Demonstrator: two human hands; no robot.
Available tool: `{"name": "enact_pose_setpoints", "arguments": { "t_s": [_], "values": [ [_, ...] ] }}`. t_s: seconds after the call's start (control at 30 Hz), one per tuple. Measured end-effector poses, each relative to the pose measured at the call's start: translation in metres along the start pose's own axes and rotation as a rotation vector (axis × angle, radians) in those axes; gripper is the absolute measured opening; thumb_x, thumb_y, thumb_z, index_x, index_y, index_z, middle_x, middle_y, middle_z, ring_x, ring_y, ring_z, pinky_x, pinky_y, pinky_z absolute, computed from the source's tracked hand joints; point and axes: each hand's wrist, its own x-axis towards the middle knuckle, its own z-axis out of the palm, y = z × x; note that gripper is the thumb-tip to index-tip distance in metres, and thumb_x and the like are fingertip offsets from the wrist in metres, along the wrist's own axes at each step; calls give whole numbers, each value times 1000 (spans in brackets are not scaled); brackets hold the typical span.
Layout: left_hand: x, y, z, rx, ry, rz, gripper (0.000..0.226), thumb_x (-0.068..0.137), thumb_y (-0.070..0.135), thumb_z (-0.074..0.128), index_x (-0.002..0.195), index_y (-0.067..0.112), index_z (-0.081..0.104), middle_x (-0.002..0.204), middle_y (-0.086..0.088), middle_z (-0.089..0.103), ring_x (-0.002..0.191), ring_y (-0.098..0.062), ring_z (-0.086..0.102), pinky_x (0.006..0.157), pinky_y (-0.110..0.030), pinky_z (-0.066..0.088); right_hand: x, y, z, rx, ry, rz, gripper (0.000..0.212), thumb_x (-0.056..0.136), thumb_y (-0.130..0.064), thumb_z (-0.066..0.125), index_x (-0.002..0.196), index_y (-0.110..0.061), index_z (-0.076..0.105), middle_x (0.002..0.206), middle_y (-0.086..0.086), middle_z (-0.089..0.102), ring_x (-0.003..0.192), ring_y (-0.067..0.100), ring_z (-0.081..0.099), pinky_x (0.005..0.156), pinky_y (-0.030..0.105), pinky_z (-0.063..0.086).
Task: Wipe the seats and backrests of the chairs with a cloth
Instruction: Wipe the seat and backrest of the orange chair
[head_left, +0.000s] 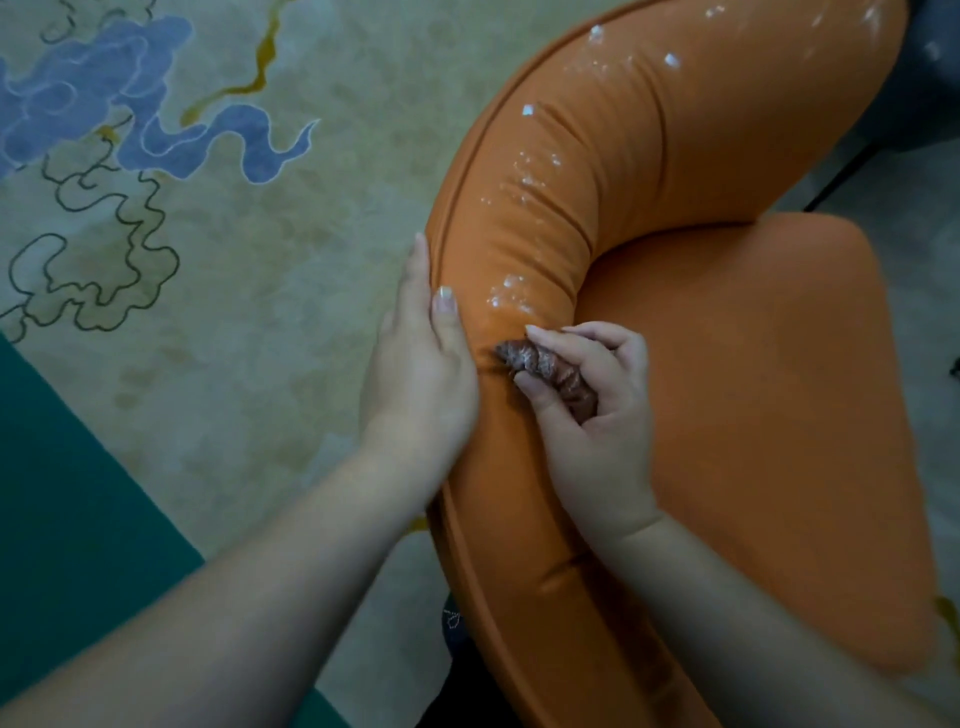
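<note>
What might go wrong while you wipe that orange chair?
The cloth is bunched small in the right hand, so it may miss or just smear the white specks higher up the backrest. Bits might also fall on the seat or the carpet.

The chair's backrest (597, 171) is covered in smooth orange upholstery with a faint sheen, creased into soft folds, and speckled with glistening white flecks just beyond the fingertips (535, 332) of the right hand. The seat (769, 389) looks matt and even. The cloth (545, 366) pinched between those fingers is brown, crumpled and ridged. The carpet (234, 260) looks soft, matt and woven.
</note>
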Motion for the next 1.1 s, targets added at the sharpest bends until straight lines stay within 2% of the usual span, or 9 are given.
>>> {"name": "enact_pose_setpoints", "arguments": {
  "t_s": [0.2,0.27,0.47,0.6,0.67,0.73,0.9,1.0,1.1],
  "values": [
    [25,-3,5,-74,66,21,43,104,33,30,146,34,36,148,10,42,126,3,29,84,12,16,53,1,19,24,72,101,33,82,-14,73,113,-24,68,111,3,46,105,17,55,101,28,44],
    [22,-5,4,-80,89,23,44,102,36,29,145,35,38,145,11,45,125,4,32,84,12,18,59,0,22,20,78,132,33,83,-15,73,114,-24,68,111,2,46,106,16,54,102,26,43],
    [19,-2,4,-59,111,18,48,97,39,29,143,38,40,143,11,47,124,5,36,86,10,20,15,0,2,5,-92,41,31,84,-33,67,114,-27,68,114,1,48,109,17,55,98,36,47],
    [19,-2,4,-41,111,19,48,96,39,29,142,40,39,143,10,47,123,1,39,87,9,22,67,-1,18,-61,-36,38,29,82,-23,73,111,-18,72,112,8,49,107,26,54,98,45,45],
    [19,-3,5,-35,112,21,47,96,39,29,142,41,38,143,11,47,124,1,39,88,8,23,75,-2,24,-32,-5,90,30,82,-18,74,111,-19,71,112,7,49,108,27,55,100,45,45],
    [18,-2,5,-36,110,27,47,96,37,30,143,40,39,141,13,47,124,1,39,88,8,23,59,-1,19,-35,-22,74,30,83,-25,71,113,-24,70,113,4,48,109,24,54,99,44,45],
    [19,-1,5,-47,107,28,47,96,37,30,142,42,38,131,26,39,111,27,28,85,10,21,40,-7,8,-43,-125,-2,29,83,-35,67,112,-28,70,113,1,48,108,21,54,94,43,48],
    [19,0,5,-56,101,33,46,96,37,30,141,45,37,134,25,39,116,22,30,89,8,21,74,-9,21,-100,-72,13,27,82,-29,72,108,-24,73,111,4,49,107,25,54,96,44,46],
    [19,1,4,-50,94,17,46,95,38,30,139,47,36,133,23,41,115,19,32,88,8,22,58,-12,19,-93,-59,34,30,83,-31,70,113,-31,70,112,0,47,108,23,53,96,42,46]
  ]
}}
